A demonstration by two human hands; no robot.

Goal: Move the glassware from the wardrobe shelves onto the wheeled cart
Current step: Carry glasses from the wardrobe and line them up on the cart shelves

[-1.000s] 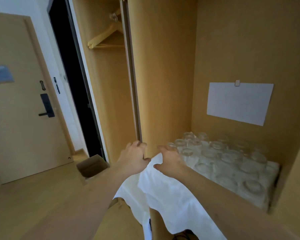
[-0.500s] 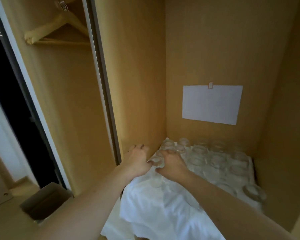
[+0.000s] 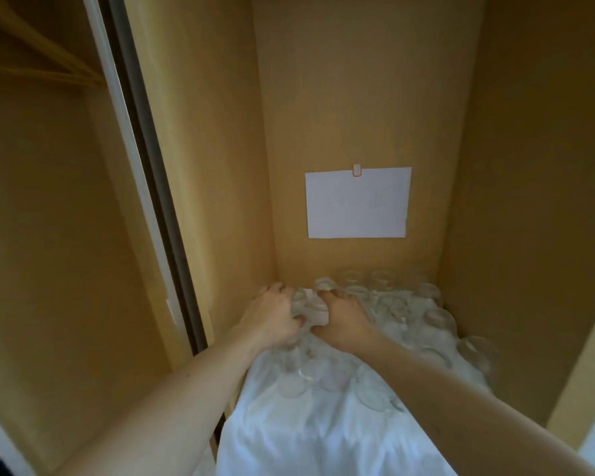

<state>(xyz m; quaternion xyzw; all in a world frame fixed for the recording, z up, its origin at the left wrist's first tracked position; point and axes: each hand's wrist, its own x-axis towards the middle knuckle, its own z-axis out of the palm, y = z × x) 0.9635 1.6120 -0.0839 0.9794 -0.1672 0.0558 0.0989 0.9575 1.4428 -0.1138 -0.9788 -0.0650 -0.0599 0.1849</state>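
On the wardrobe shelf (image 3: 323,438), near its back left corner, the left hand (image 3: 275,316) and right hand (image 3: 344,319) each grip glasses (image 3: 310,309) among many others, so I judge the task barely started; no cart is visible.

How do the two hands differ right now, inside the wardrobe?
The left hand sits nearer the left side panel, thumb curled under at the glasses; the right hand lies further in over the glasses, fingers reaching toward the back. Exactly what each grips is blurred. Both are knuckles-up over the white cloth, meeting at the same front-left glasses.
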